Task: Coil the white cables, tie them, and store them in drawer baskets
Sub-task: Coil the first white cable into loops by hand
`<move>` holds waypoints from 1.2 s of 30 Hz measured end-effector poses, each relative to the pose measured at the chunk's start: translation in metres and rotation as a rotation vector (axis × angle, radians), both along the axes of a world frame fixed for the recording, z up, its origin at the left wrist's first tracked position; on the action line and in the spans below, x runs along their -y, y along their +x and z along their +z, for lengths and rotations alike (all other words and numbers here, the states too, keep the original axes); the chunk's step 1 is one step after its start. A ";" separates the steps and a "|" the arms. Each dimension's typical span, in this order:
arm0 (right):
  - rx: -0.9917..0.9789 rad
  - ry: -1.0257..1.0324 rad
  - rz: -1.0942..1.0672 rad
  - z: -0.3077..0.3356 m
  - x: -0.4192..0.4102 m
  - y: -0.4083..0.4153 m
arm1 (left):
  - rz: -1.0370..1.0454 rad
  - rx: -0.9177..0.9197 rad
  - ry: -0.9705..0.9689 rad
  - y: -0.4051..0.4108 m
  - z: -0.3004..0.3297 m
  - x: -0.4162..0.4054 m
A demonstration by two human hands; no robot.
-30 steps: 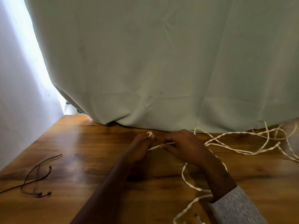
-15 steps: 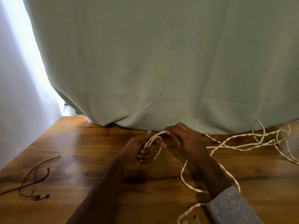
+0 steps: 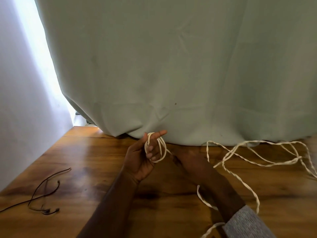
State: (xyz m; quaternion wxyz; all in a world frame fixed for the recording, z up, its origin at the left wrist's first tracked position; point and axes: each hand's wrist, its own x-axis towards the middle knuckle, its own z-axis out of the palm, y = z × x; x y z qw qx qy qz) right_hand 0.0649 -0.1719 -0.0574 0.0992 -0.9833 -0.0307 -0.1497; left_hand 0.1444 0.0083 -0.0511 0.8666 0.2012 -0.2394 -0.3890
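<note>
No containers in view, just a wooden table (image 3: 96, 162) w/ glossy, warm-brown grain and a bright sheen toward its left edge.

Left hand (image 3: 142, 158) is raised off the table near the far edge, palm up, index pointing out, other fingers curled in over a few small loops of the white cable (image 3: 240, 179) wrapped round them. So it's closed on the coil. Cable is thin, cream-white, twisted like 2 strands wound together. From the coil it runs right to the right hand (image 3: 190, 160), which lies low on the table just beside the left one, motion-blurred; can't tell if its fingers pinch the cable or are loose. Hands close together but not touching, as far as shows.

Rest of the cable sprawls in loose, uneven loops along the far edge toward the far right corner, then trails back to the near edge, passing by the right forearm and a grey knit sleeve (image 3: 247, 224).

Pale green curtain (image 3: 171, 66), soft matte fabric w/ creases, hangs over the far edge. Thin dark earphones (image 3: 46, 196) lie tangled near the left edge, well apart from the hands.
</note>
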 end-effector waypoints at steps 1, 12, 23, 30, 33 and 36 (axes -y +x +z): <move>-0.028 -0.029 -0.002 0.000 -0.001 0.001 | 0.008 -0.018 -0.002 0.002 -0.001 -0.001; -0.033 -0.121 0.039 0.002 -0.016 -0.002 | 0.261 -0.147 0.030 0.003 0.002 0.007; -0.171 -0.060 0.174 0.008 -0.031 -0.008 | 0.580 -0.049 0.172 -0.002 0.004 0.019; -0.168 -0.043 0.212 0.010 -0.031 -0.008 | 0.680 0.021 0.295 -0.004 0.004 0.024; -0.185 -0.006 0.238 0.012 -0.029 -0.009 | 0.728 0.264 0.432 -0.004 -0.001 0.026; -0.161 0.044 0.253 0.011 -0.029 -0.010 | 0.814 0.571 0.628 -0.002 -0.010 0.029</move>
